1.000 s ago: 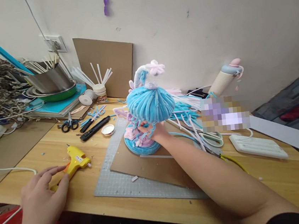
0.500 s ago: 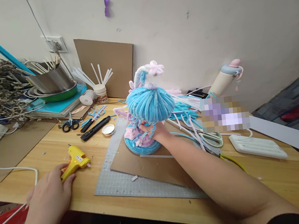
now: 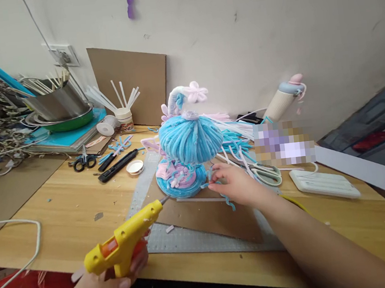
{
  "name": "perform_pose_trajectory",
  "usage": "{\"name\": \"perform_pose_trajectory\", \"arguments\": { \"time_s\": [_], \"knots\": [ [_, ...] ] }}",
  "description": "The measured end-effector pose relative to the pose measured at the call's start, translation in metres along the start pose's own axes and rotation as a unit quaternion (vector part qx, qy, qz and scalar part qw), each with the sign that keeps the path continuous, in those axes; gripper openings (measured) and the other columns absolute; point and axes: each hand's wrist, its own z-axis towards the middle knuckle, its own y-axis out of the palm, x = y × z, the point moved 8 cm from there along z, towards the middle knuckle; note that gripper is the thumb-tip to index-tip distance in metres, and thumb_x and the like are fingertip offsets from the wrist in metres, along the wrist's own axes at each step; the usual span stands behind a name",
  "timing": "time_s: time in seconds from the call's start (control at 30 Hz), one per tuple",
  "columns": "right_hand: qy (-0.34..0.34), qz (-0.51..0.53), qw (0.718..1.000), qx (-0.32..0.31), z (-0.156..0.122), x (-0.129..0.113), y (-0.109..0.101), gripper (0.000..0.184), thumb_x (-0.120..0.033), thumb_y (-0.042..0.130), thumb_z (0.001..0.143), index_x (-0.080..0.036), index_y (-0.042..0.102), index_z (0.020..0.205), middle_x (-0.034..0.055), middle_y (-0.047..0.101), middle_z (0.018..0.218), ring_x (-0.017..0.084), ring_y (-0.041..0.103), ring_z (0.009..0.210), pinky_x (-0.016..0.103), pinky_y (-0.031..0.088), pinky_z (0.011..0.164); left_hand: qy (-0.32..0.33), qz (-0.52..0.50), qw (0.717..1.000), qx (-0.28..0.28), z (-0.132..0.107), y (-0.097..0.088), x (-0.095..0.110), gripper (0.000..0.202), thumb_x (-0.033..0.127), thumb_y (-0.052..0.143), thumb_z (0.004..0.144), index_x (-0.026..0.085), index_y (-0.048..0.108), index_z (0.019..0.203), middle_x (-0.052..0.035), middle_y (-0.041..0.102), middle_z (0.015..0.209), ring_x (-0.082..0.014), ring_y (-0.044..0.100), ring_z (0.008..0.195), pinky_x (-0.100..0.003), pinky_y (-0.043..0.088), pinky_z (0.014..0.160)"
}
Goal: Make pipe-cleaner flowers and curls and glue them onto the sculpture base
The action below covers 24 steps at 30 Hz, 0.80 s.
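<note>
My left hand [image 3: 123, 270] is wrapped round the handle of a yellow hot glue gun [image 3: 126, 235], its nozzle pointing up and right toward the lamp-shaped pipe-cleaner craft. That craft has a pleated blue shade [image 3: 192, 137], a curved white stem with a pink flower [image 3: 196, 91], and a round blue and pink base [image 3: 184, 191]. To the right of the base, my right hand [image 3: 232, 181] pinches a curly blue pipe-cleaner piece [image 3: 229, 201]. The base rests on a cardboard sheet [image 3: 207, 220] laid over a grey cutting mat [image 3: 168, 245].
Black scissors [image 3: 84, 161], a black utility knife [image 3: 118, 165] and a small white lid [image 3: 135, 168] lie at the left. Blue and white pipe cleaners, green-handled scissors [image 3: 267, 174] and a white power strip [image 3: 323, 184] are at the right. A tilted bottle [image 3: 282, 100] leans by the wall.
My left hand has lifted the glue gun off the table and brought it right, toward the base. My right hand has drawn back rightward from the craft with the curly blue piece.
</note>
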Motion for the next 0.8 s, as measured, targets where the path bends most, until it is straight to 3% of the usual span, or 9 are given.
{"name": "perform_pose_trajectory", "arguments": {
  "time_s": [0.1, 0.17, 0.2, 0.27, 0.37, 0.43, 0.47, 0.57, 0.8],
  "knots": [
    [0.02, 0.041, 0.999, 0.008, -0.018, 0.007, -0.003, 0.01, -0.02, 0.065, 0.071, -0.02, 0.066, 0.061, 0.0065, 0.065, 0.106, 0.026, 0.054, 0.111, 0.046, 0.029, 0.1, 0.003, 0.079, 0.996, 0.05, -0.003, 0.012, 0.0, 0.033, 0.04, 0.072, 0.064, 0.027, 0.07, 0.094, -0.0041, 0.068, 0.079, -0.0235, 0.061, 0.081, -0.033, 0.053, 0.075],
    [0.045, 0.156, 0.987, 0.012, -0.03, 0.004, -0.003, 0.008, -0.022, 0.067, 0.071, -0.019, 0.065, 0.064, 0.0065, 0.065, 0.104, 0.025, 0.055, 0.105, 0.046, 0.031, 0.098, 0.066, 0.154, 0.983, 0.08, -0.004, 0.024, 0.014, 0.028, 0.048, 0.067, 0.069, 0.028, 0.071, 0.089, -0.0043, 0.07, 0.087, -0.024, 0.061, 0.087, -0.032, 0.052, 0.077],
    [0.06, 0.251, 0.966, -0.001, -0.036, 0.001, 0.001, 0.008, -0.025, 0.067, 0.072, -0.019, 0.066, 0.068, 0.0064, 0.065, 0.102, 0.024, 0.057, 0.101, 0.044, 0.034, 0.095, 0.109, 0.187, 0.974, 0.07, -0.004, 0.035, 0.023, 0.032, 0.054, 0.064, 0.07, 0.028, 0.071, 0.087, -0.0047, 0.069, 0.087, -0.0238, 0.06, 0.086, -0.031, 0.052, 0.075],
    [0.122, 0.474, 0.871, -0.047, -0.052, -0.009, 0.016, 0.014, -0.031, 0.069, 0.073, -0.019, 0.067, 0.078, 0.0049, 0.066, 0.091, 0.02, 0.059, 0.093, 0.04, 0.038, 0.092, 0.197, 0.233, 0.952, 0.021, -0.005, 0.061, 0.04, 0.044, 0.065, 0.055, 0.071, 0.025, 0.069, 0.085, -0.0054, 0.067, 0.082, -0.0224, 0.059, 0.08, -0.031, 0.051, 0.07],
    [0.214, 0.702, 0.665, -0.139, -0.078, -0.033, 0.046, 0.014, -0.026, 0.069, 0.074, -0.014, 0.067, 0.081, 0.0041, 0.065, 0.087, 0.018, 0.061, 0.087, 0.038, 0.042, 0.091, 0.287, 0.252, 0.924, -0.029, -0.009, 0.085, 0.059, 0.05, 0.07, 0.048, 0.073, 0.024, 0.066, 0.083, -0.0038, 0.064, 0.078, -0.0192, 0.058, 0.074, -0.028, 0.048, 0.066],
    [0.261, 0.756, 0.58, -0.153, -0.091, -0.042, 0.059, 0.013, -0.022, 0.067, 0.076, -0.011, 0.067, 0.081, 0.0049, 0.064, 0.085, 0.017, 0.062, 0.085, 0.035, 0.043, 0.09, 0.31, 0.265, 0.912, -0.043, -0.011, 0.09, 0.065, 0.048, 0.068, 0.047, 0.075, 0.024, 0.063, 0.084, -0.0025, 0.064, 0.078, -0.0173, 0.058, 0.072, -0.027, 0.048, 0.064],
    [0.279, 0.77, 0.553, -0.152, -0.095, -0.044, 0.064, 0.013, -0.021, 0.066, 0.077, -0.009, 0.067, 0.082, 0.0056, 0.064, 0.083, 0.016, 0.062, 0.084, 0.034, 0.044, 0.09, 0.311, 0.279, 0.907, -0.053, -0.012, 0.092, 0.065, 0.048, 0.068, 0.047, 0.075, 0.024, 0.062, 0.086, -0.0022, 0.064, 0.079, -0.0166, 0.058, 0.071, -0.026, 0.048, 0.062],
    [0.307, 0.787, 0.512, -0.156, -0.103, -0.047, 0.074, 0.016, -0.02, 0.065, 0.079, -0.006, 0.067, 0.085, 0.0071, 0.064, 0.082, 0.015, 0.062, 0.082, 0.032, 0.044, 0.09, 0.307, 0.324, 0.891, -0.078, -0.015, 0.094, 0.063, 0.047, 0.068, 0.046, 0.075, 0.023, 0.058, 0.086, -0.0013, 0.062, 0.076, -0.0154, 0.058, 0.068, -0.026, 0.049, 0.06],
    [0.291, 0.798, 0.501, -0.166, -0.104, -0.053, 0.076, 0.014, -0.021, 0.067, 0.078, -0.007, 0.066, 0.082, 0.0048, 0.063, 0.081, 0.015, 0.062, 0.08, 0.03, 0.046, 0.086, 0.314, 0.333, 0.885, -0.08, -0.018, 0.092, 0.065, 0.039, 0.064, 0.05, 0.077, 0.025, 0.052, 0.08, -0.0005, 0.057, 0.068, -0.0155, 0.055, 0.059, -0.026, 0.048, 0.051]
  ]
}}
